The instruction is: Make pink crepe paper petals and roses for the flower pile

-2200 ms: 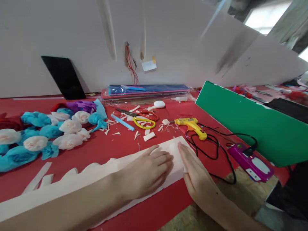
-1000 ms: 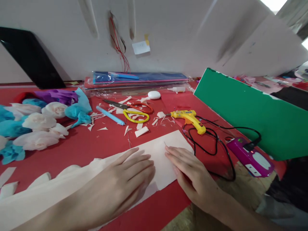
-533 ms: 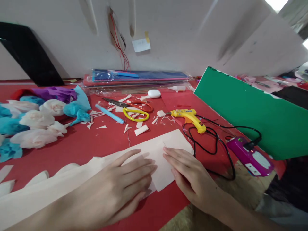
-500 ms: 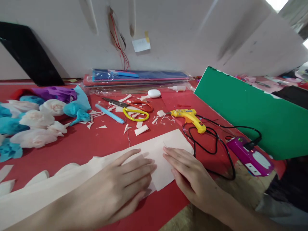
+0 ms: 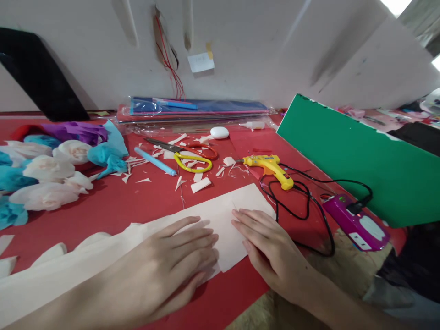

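A long pale pink strip of crepe paper [image 5: 225, 247] lies across the red tabletop in front of me. My left hand [image 5: 168, 261] rests on it palm down, fingers stretched out and slightly apart. To its right, my right hand [image 5: 268, 250] lies on the strip near its right end, fingers extended side by side. From under the right fingertips pokes the tip of a thin wire or needle [image 5: 234, 205]; the rest of it is hidden. Neither hand is wrapped round anything. Beyond the paper lie scissors [image 5: 176, 148] with red and yellow handles, and a yellow hot glue gun [image 5: 266, 164].
Blue and pale paper flowers [image 5: 50, 168] lie at the left. A light blue pen [image 5: 156, 162] and paper scraps [image 5: 201, 184] lie beyond the strip. The glue gun's black cable runs to a purple power strip [image 5: 354, 224] beside a leaning green board [image 5: 357, 165].
Over two seconds my right hand has slid left from the strip's right end, and the thin tip has come into view. My left hand's fingers have straightened. Over the last half second, hardly anything moved.
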Demonstrator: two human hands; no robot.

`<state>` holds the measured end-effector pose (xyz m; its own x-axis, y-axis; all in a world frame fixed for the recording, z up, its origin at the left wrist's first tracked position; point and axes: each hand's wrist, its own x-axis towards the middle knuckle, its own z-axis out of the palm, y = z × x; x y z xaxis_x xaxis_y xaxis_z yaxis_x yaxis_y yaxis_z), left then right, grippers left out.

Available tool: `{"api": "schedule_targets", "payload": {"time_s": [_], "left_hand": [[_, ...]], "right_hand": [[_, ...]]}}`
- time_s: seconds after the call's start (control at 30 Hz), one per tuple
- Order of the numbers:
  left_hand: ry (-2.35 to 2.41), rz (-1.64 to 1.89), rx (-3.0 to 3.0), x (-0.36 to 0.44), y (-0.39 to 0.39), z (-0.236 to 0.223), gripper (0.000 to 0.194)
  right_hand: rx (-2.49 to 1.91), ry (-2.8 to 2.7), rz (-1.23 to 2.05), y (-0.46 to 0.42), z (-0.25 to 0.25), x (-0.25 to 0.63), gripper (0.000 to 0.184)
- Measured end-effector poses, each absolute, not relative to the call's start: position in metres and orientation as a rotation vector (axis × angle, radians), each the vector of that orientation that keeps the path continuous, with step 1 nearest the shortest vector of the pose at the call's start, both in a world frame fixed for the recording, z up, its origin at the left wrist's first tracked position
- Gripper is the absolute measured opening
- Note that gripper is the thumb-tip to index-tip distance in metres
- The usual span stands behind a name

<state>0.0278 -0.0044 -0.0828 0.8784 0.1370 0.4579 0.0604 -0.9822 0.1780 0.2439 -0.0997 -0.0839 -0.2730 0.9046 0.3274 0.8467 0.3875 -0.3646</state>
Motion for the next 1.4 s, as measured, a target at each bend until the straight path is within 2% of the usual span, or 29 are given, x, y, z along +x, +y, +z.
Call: {"api": "schedule_targets", "payload": {"time_s": [0.5, 0.73, 1.07, 1.4], "left_hand": [[0.140, 0.636, 2.945, 0.0269, -0.0028, -0.0803, 0.026], [0.092, 0.479, 2.992, 0.0299, 0.0004, -0.0834, 0.032], [0.172, 0.481, 2.855, 0.0280, -0.0019, -0.0882, 0.029], [0.117, 0.398, 2.930, 0.0255, -0.0018, -0.0819, 0.036]], "right_hand": [[-1.573, -2.209, 0.149, -0.1014, -0.0853, 0.2441, 0.036], [-1.609, -2.207, 0.234, -0.1004, -0.0834, 0.2479, 0.037], [-1.631, -2.119, 0.327, -0.1028, -0.0810, 0.2495, 0.044], [-1.587, -2.066, 0.197, -0.1024, -0.0841, 0.2484, 0.042]]}}
